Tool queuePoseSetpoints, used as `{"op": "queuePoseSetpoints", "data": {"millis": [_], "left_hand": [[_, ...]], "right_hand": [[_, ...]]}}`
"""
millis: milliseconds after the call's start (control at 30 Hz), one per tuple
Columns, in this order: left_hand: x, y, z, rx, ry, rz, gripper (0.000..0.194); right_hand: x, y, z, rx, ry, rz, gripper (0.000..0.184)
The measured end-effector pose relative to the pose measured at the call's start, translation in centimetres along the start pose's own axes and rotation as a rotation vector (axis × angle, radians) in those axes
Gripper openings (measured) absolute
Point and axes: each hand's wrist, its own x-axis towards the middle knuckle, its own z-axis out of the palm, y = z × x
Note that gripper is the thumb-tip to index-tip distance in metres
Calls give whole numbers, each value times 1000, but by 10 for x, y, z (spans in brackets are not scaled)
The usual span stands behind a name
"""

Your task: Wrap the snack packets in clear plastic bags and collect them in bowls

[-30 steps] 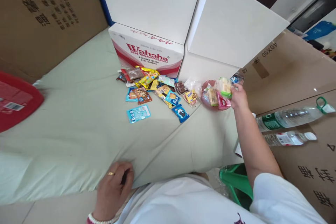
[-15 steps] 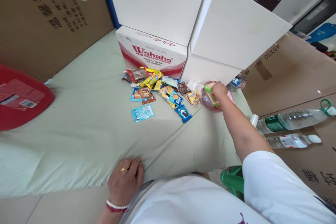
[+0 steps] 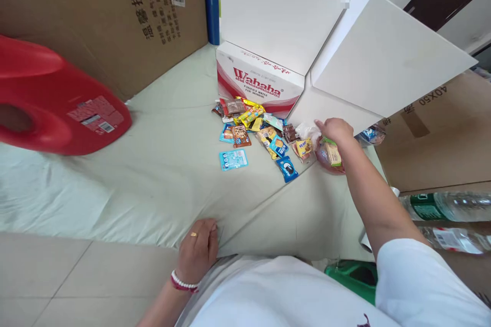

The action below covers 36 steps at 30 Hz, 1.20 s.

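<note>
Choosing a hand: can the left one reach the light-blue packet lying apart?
Probably yes: only bare cloth lies between the left hand and the light-blue packet, and nothing covers it.

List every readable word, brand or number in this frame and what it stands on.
"Wahaha": white-and-red box
"PURIFIED WATER FOR DRINKING": same box, below the brand
"40X50": right-hand carton
"温馨提示": left-hand carton, turned sideways
Too small, blurred or partly hidden: other print on both cartons, box-top script, and print on the snack packets, red container and clear bottles.
</note>
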Motion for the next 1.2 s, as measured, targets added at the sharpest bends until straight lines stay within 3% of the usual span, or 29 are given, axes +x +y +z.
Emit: {"op": "queuePoseSetpoints", "data": {"millis": [100, 200, 267, 333, 400, 500, 600, 667, 767, 900, 1100, 1200], "left_hand": [[0, 1, 0, -7, 15, -6, 16], [-1, 0, -4, -80, 0, -61, 15], [2, 3, -9, -172, -9, -161, 12], [10, 12, -14, -315, -37, -304, 9], [24, 28, -15, -551, -135, -455, 15], [54, 57, -2, -1044, -363, -702, 37], [84, 76, 23, -1457, -450, -927, 65], [96, 79, 40, -1516, -441, -993, 60], [101, 78, 53, -1434, -287, -1076, 51], [95, 72, 53, -1308, -245, -1075, 46], [94, 66, 39, -1287, -260, -1141, 44], [87, 70, 33, -1237, -334, -1121, 44]], "right_hand": [[2, -14, 2, -35, -158, -34, 42], [-10, -2, -2, 33, -53, -75, 29], [-31, 11, -3, 343, 51, -133, 23], [-64, 18, 2, 878, 50, -236, 25], [-106, 13, 17, 1385, -119, -321, 35], [-169, -9, 48, 1743, -446, -315, 38], [-214, -31, 75, 1800, -629, -237, 35], [-227, -38, 88, 1805, -669, -175, 36], [-231, -36, 98, 1789, -633, -68, 40], [-228, -25, 103, 1732, -562, 26, 46], [-229, -23, 102, 1831, -659, 121, 50], [-231, -27, 105, 1995, -674, 195, 49]]}}
